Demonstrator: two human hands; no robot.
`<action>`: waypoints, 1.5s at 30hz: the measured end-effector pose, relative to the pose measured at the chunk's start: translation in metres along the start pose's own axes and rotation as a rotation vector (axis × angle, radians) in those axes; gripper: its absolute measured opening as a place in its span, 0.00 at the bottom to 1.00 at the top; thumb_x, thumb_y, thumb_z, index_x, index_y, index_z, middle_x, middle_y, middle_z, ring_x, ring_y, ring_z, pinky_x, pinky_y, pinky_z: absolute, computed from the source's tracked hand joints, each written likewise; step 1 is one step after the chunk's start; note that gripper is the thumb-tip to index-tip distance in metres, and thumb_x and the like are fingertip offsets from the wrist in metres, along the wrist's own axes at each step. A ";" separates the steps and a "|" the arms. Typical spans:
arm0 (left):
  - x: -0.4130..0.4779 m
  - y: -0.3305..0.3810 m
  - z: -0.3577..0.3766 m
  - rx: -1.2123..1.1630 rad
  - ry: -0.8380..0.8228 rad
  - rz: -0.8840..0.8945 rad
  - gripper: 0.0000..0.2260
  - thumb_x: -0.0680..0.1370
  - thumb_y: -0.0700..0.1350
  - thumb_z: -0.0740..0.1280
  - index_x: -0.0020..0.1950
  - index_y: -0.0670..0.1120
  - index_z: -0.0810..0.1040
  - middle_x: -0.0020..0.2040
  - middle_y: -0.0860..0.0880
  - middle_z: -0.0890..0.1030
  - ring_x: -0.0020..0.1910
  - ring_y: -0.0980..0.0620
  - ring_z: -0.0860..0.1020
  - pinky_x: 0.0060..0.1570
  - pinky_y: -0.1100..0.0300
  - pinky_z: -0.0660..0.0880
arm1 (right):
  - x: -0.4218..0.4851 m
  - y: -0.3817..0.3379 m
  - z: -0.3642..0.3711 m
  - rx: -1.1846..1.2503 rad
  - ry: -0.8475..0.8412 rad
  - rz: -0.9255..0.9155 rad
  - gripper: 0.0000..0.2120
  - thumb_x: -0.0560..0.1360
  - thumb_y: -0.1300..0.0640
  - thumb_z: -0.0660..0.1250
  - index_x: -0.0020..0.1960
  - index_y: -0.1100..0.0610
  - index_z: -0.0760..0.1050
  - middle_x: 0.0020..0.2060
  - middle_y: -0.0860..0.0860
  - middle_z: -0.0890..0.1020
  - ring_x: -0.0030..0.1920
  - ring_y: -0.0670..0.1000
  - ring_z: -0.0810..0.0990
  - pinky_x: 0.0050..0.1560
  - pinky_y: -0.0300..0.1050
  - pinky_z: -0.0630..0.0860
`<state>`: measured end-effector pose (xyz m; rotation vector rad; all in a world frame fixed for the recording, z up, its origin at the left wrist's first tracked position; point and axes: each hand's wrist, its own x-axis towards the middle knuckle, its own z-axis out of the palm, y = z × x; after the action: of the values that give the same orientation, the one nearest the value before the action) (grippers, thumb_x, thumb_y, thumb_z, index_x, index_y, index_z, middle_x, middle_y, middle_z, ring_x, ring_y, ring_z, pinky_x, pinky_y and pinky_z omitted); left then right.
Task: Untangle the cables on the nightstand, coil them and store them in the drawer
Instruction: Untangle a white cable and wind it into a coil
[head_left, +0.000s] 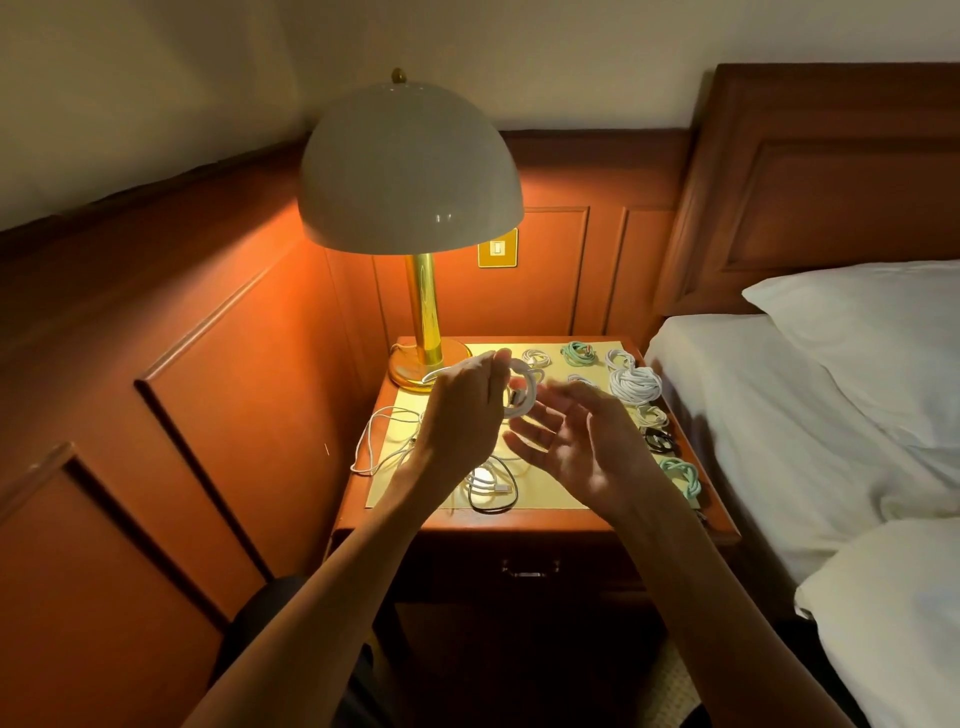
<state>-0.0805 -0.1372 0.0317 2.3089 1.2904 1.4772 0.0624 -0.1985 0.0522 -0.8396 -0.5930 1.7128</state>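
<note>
Above the nightstand (545, 522), my left hand (462, 415) grips a partly coiled white cable (524, 395). My right hand (582, 441) hovers beside it, palm up, with fingers spread and nothing in it. Loose white cable (379, 441) trails over the nightstand's left side. A tangle of black and white cable (491, 486) lies under my hands. Coiled bundles sit along the back and right: white (635, 385), green (577, 352), black (658, 440) and another green (681, 475). The drawer (530, 569) below is closed.
A brass lamp (423, 322) with a white dome shade stands at the nightstand's back left. Wood wall panelling closes off the left and back. A bed (779, 415) with white sheets and pillows is directly to the right.
</note>
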 end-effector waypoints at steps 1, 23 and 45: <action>0.001 -0.002 0.002 0.019 -0.005 0.041 0.15 0.86 0.45 0.57 0.50 0.41 0.82 0.39 0.53 0.80 0.35 0.57 0.80 0.32 0.70 0.74 | 0.001 0.000 0.003 -0.078 0.017 -0.027 0.18 0.73 0.55 0.72 0.59 0.62 0.79 0.50 0.58 0.84 0.51 0.57 0.83 0.52 0.51 0.81; 0.029 -0.019 0.053 -0.559 -0.313 -0.923 0.16 0.83 0.45 0.56 0.36 0.46 0.71 0.33 0.49 0.71 0.31 0.53 0.67 0.30 0.60 0.63 | 0.013 0.009 -0.021 -0.406 -0.056 0.008 0.16 0.66 0.67 0.74 0.53 0.69 0.81 0.45 0.61 0.83 0.45 0.56 0.84 0.49 0.45 0.84; -0.023 -0.023 0.078 -0.219 -0.546 -0.742 0.24 0.85 0.55 0.53 0.35 0.45 0.74 0.31 0.48 0.77 0.27 0.51 0.76 0.33 0.58 0.72 | 0.007 0.033 -0.077 -1.279 0.245 -0.005 0.39 0.71 0.60 0.75 0.76 0.44 0.61 0.56 0.52 0.81 0.52 0.53 0.83 0.50 0.49 0.83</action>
<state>-0.0362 -0.1135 -0.0361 1.6261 1.4669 0.6478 0.1013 -0.2027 -0.0221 -1.8649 -1.5431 1.0437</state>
